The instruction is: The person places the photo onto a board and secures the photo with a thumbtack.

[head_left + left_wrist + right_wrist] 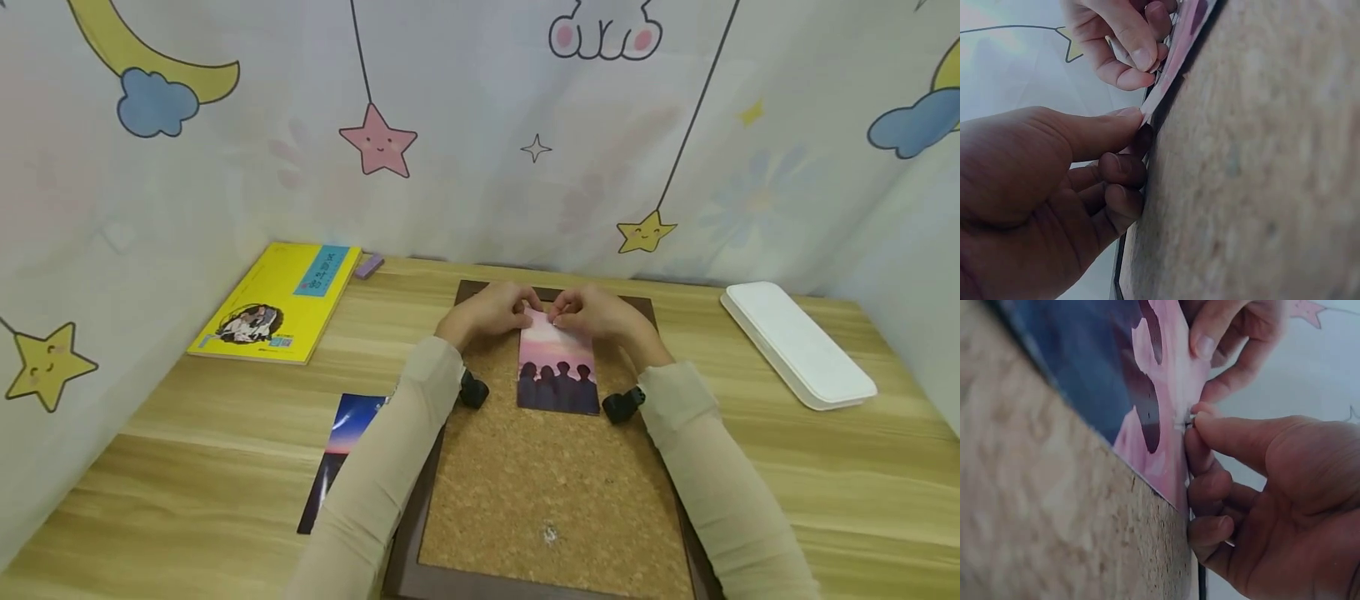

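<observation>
A photo print (557,367) with a pink sky and several dark silhouettes lies at the upper part of a framed cork board (555,475). My left hand (498,310) pinches its top left corner, thumb on the face and fingers behind the edge, as the left wrist view shows. Near the middle of the top edge, my right hand (596,317) pinches a small clear pushpin (1189,417) between thumb and index finger, its tip against the print. The other right fingers curl beside the print's edge.
A few small clear pins (550,533) sit low on the cork. Left of the board lies a second photo (345,433), partly behind my left sleeve. A yellow book (277,300) and a purple eraser (370,267) are at the back left, a white case (798,342) at the right.
</observation>
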A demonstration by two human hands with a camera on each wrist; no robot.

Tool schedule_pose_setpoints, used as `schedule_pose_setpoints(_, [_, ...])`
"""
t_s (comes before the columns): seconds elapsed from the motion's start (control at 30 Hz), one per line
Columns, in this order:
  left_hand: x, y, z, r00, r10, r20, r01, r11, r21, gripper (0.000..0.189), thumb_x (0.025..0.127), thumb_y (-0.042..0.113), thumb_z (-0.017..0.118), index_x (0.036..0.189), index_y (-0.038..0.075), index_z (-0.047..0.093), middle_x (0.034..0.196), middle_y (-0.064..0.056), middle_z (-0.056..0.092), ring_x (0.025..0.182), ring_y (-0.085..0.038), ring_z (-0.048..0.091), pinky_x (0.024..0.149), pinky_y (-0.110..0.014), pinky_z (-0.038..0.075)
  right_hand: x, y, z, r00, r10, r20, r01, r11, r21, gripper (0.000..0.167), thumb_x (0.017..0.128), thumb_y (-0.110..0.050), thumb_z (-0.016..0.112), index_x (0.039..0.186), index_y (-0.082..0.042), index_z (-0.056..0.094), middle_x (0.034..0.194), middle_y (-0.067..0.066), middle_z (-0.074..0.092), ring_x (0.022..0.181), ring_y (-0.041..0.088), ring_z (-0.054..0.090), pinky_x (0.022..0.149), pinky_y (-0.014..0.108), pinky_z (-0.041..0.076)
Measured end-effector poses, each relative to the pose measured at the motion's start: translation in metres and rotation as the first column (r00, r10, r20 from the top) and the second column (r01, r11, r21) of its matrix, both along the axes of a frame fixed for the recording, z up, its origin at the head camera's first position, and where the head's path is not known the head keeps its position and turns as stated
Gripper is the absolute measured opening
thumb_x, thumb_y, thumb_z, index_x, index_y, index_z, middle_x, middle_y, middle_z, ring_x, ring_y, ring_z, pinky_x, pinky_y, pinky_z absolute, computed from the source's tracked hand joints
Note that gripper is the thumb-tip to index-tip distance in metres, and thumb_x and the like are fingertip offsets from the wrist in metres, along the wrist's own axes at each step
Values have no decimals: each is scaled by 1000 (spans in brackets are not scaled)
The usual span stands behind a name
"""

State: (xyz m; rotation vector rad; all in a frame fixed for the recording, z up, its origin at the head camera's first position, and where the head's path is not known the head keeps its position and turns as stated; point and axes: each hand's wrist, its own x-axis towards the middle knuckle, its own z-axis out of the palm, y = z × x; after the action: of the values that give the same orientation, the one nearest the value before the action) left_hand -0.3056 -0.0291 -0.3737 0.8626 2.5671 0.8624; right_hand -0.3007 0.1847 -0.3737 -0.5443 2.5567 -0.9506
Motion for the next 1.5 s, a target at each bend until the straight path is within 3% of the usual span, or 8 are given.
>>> schedule_pose_setpoints(0.3, [0,0,2,1000,-6,3,6,1000,-20,26,100,8,59,125,6,66,84,-5,59,75,-16,48,72,-27,40,0,-3,-2,997,-68,-34,69,997,19,8,96,-3,62,102,0,66,97,12,66,84,23,53,73,32,42])
schedule_pose_setpoints(0.63, [0,1,3,1000,-8,8,8,1000,-18,26,97,5,61,122,5,67,71,-1,46,63,-12,39,63,-25,33,1,-3,-4,987,-147,-65,150,987,51,14,94,-14,68,95,-3,62,90,8,60,78,22,50,68,32,40])
schedule_pose_setpoints(0.83, [1,2,6,1000,6,-16,-7,998,-60,29,96,3,63,124,9,66,98,-10,62,85,-19,53,76,-29,43,3,-5,-1,986,-157,-59,160,985,60,16,94,-15,70,97,-2,61,95,11,61,83,24,51,71,34,41])
schedule_pose_setpoints(1.0, [2,2,6,1000,0,-9,-1,997,-74,30,95,1,62,123,9,67,119,-14,64,106,-23,58,91,-35,47,5,-4,4,991,-131,-13,131,987,90,20,94,-16,71,101,-1,60,100,13,60,87,25,52,76,35,43])
schedule_pose_setpoints(1.1, [2,1,9,1000,-7,-16,6,997,-72,31,93,-1,63,121,10,68,114,-12,64,101,-20,57,87,-31,46,5,-2,10,995,-102,10,100,986,136,23,94,-18,70,104,-1,59,100,13,60,87,25,52,77,36,44])
schedule_pose_setpoints(1.27, [5,0,14,999,-4,42,8,995,-96,37,90,-3,64,124,11,67,90,-8,58,75,-15,46,67,-26,38,6,0,15,997,-57,43,49,982,180,26,93,-16,70,109,1,58,102,14,58,89,25,52,79,37,44])
schedule_pose_setpoints(1.4, [10,0,16,996,16,82,-4,990,-139,41,91,1,68,129,15,63,91,-6,57,76,-15,48,68,-26,39,12,3,16,998,-40,40,29,970,243,29,92,-17,70,111,1,56,102,14,58,91,26,52,81,39,44])
schedule_pose_setpoints(1.5, [15,0,17,997,29,71,-15,981,-191,43,91,4,68,131,17,60,92,-4,58,78,-15,51,68,-27,40,20,5,17,997,-66,41,51,953,297,31,93,-22,70,111,-2,55,102,13,57,92,27,52,81,41,43])
